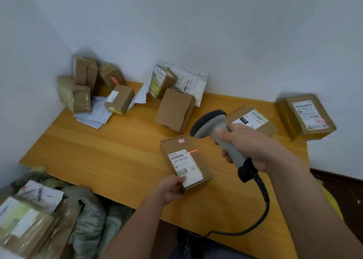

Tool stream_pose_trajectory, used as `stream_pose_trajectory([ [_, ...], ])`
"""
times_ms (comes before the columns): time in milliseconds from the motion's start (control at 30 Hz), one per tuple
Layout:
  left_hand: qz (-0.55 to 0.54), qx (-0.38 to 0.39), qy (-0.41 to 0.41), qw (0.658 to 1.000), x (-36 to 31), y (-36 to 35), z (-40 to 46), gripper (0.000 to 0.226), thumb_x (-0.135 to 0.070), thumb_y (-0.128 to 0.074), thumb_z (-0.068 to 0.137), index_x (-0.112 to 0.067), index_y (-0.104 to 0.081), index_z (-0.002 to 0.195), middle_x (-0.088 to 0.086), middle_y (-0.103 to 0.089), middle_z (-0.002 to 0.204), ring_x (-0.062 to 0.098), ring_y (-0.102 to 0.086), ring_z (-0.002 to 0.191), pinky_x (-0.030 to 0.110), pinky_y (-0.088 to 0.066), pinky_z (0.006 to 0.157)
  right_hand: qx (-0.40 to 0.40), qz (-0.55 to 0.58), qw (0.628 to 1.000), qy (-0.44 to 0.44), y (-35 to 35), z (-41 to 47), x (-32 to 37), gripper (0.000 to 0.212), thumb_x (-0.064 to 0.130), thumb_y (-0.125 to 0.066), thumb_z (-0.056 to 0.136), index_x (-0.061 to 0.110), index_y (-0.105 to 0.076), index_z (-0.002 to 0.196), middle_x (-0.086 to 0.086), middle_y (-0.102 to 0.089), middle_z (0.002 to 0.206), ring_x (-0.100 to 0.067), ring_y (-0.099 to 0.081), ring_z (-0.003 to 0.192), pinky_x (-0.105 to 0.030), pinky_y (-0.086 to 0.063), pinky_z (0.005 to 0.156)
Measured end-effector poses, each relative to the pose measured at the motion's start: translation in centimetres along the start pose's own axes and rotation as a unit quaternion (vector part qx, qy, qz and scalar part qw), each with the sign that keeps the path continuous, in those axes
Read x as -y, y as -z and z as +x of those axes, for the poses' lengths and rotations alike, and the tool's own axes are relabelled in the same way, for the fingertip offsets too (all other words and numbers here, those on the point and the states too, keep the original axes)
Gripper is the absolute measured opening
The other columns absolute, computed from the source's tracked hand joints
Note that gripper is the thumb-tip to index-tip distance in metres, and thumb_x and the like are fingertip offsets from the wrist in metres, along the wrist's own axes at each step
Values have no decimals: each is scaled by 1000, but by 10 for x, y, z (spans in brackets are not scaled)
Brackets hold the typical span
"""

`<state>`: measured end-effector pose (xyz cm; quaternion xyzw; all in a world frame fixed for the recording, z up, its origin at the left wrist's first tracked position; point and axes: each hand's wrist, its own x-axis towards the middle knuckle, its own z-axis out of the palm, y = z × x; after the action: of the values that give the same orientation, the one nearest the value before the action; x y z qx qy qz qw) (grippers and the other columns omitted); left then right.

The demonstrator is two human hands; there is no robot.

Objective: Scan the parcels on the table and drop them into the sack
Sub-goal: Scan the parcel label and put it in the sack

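A wooden table (117, 150) is spread with waiting parcels, while the sack (88, 215) below its left edge is kept open for drops. A small box (184, 160) is pinched at its near end by the left hand (170, 190), label upward for reading. The scanner (220, 139) is gripped by the right hand (249, 148), its red line thrown just beside the barcode.

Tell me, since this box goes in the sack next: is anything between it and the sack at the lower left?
Nothing visible blocks it. The box, held by the left hand, has only bare table toward the sack, which lies beyond the table's near-left edge with parcels already showing in it.
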<state>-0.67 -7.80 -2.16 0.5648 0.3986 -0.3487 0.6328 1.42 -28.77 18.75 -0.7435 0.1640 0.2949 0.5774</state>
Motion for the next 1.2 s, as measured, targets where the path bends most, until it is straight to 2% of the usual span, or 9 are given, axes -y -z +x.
stream_pose_trajectory([
  [67, -4, 2, -2, 1000, 1, 2, -1, 21, -4, -62, 92, -7, -58, 112, 13, -66, 104, 29, -62, 97, 46, -53, 86, 4, -20, 1000, 13, 2, -4, 2, 25, 35, -47, 102, 13, -52, 112, -15, -61, 86, -20, -57, 73, -32, -52, 69],
  [200, -41, 8, -8, 999, 5, 7, -4, 21, -7, -64, 92, -8, -60, 113, 13, -67, 108, 30, -63, 99, 44, -55, 77, 18, -39, 999, 32, -1, -5, 8, 24, 34, -47, 102, 14, -53, 113, -14, -60, 90, -16, -57, 70, -25, -52, 60],
  [400, -111, -4, -21, 994, 18, 24, -12, 19, -6, -63, 92, -10, -60, 111, 13, -65, 114, 32, -61, 110, 49, -51, 96, 56, -59, 996, 29, -17, 4, 17, 29, 35, -47, 102, 12, -53, 117, -13, -58, 93, -15, -56, 68, -21, -49, 52],
  [667, -168, -53, -34, 984, 24, 63, -24, 27, -10, -64, 92, -8, -57, 118, 14, -67, 113, 31, -64, 102, 44, -57, 78, 99, -95, 988, 75, -51, 0, 36, 28, 35, -46, 102, 12, -55, 115, -11, -56, 89, -13, -55, 65, -21, -49, 52],
  [767, -176, -69, -54, 981, 14, 77, -27, 19, -10, -62, 94, -8, -57, 112, 14, -67, 108, 31, -64, 100, 49, -52, 93, 97, -102, 985, 99, -62, -9, 46, 28, 33, -45, 103, 10, -54, 115, -10, -54, 89, -12, -55, 63, -19, -49, 49],
  [867, -177, -68, -71, 979, 1, 91, -31, 11, -9, -61, 94, -8, -58, 105, 14, -67, 103, 31, -63, 96, 48, -50, 95, 91, -105, 983, 123, -72, -22, 54, 28, 33, -45, 103, 10, -53, 115, -12, -56, 85, -16, -55, 65, -23, -50, 55],
  [967, -163, -63, -92, 980, -12, 108, -38, 10, -9, -62, 94, -9, -58, 104, 12, -67, 100, 30, -62, 94, 45, -50, 87, 76, -89, 982, 145, -86, -33, 61, 27, 34, -46, 102, 11, -54, 113, -13, -58, 80, -20, -55, 67, -29, -49, 61],
  [1100, -178, -63, -124, 974, -21, 142, -53, 18, -8, -58, 96, -8, -57, 114, 11, -67, 102, 31, -61, 98, 46, -51, 90, 56, -11, 987, 151, -117, -41, 65, 25, 33, -53, 100, 11, -57, 111, -13, -59, 76, -19, -56, 62, -28, -50, 56],
  [1200, -230, -84, -156, 957, -21, 175, -64, 19, -11, -53, 99, -8, -54, 117, 10, -65, 99, 27, -60, 90, 41, -53, 81, 54, 11, 989, 139, -147, -30, 62, 27, 29, -65, 93, 8, -61, 111, -12, -63, 86, -16, -55, 59, -28, -50, 57],
])
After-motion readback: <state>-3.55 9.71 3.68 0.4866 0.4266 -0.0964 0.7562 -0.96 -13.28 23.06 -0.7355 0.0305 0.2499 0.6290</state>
